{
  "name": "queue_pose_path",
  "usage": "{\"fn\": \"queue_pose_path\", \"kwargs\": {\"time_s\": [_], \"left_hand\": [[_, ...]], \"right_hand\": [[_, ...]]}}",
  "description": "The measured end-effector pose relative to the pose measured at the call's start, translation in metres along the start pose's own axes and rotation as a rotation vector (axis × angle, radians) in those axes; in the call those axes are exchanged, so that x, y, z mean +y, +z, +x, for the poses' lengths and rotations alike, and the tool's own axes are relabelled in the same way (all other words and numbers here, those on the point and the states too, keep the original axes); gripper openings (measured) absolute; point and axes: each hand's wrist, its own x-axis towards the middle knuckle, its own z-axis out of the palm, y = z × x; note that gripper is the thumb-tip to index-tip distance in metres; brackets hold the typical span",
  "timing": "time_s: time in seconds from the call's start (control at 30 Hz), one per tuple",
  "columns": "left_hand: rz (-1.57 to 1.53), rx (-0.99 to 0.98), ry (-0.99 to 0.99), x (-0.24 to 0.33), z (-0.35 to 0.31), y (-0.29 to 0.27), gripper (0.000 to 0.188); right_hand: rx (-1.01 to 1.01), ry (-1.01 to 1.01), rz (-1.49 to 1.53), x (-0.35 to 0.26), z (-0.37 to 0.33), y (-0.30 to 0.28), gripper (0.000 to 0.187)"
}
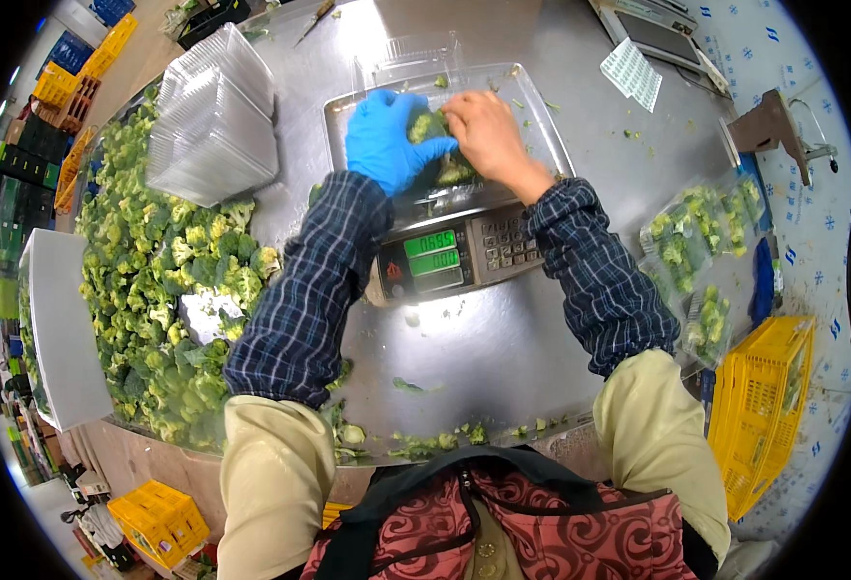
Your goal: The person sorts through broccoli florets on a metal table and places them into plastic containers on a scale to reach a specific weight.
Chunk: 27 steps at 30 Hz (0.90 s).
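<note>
Both hands meet over a clear plastic box on the steel pan (543,130) of a digital scale (432,259) with a lit green display. My left hand (383,145), in a blue glove, curls around broccoli florets (427,127), its thumb pointing right. Bare, my right hand (489,135) has its fingers bent down onto the same florets from the right. More broccoli shows in the box beneath the hands. The box's clear lid (406,60) stands open on the far side. My hands hide much of the box.
A broccoli heap (145,300) covers the table's left side, beside stacked clear boxes (215,130). Filled clear packs (681,237) lie right, near a yellow crate (762,416). A label sheet (630,73) and a knife (315,21) lie farther off. A white box (63,329) stands far left.
</note>
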Motion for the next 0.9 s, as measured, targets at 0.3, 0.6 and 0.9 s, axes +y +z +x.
{"fn": "queue_pose_path", "kwargs": {"time_s": [0.3, 0.6, 0.9], "left_hand": [[-0.191, 0.005, -0.021, -0.012, -0.005, -0.001, 0.067], [-0.733, 0.293, -0.234, -0.056, -0.06, -0.108, 0.044], [-0.658, 0.178, -0.355, -0.039, -0.111, -0.137, 0.034]], "right_hand": [[-0.107, 0.083, 0.111, 0.007, 0.002, 0.002, 0.029], [0.167, 0.353, 0.644, 0.046, -0.032, -0.069, 0.045], [-0.103, 0.626, 0.699, 0.034, -0.069, -0.059, 0.045]]}}
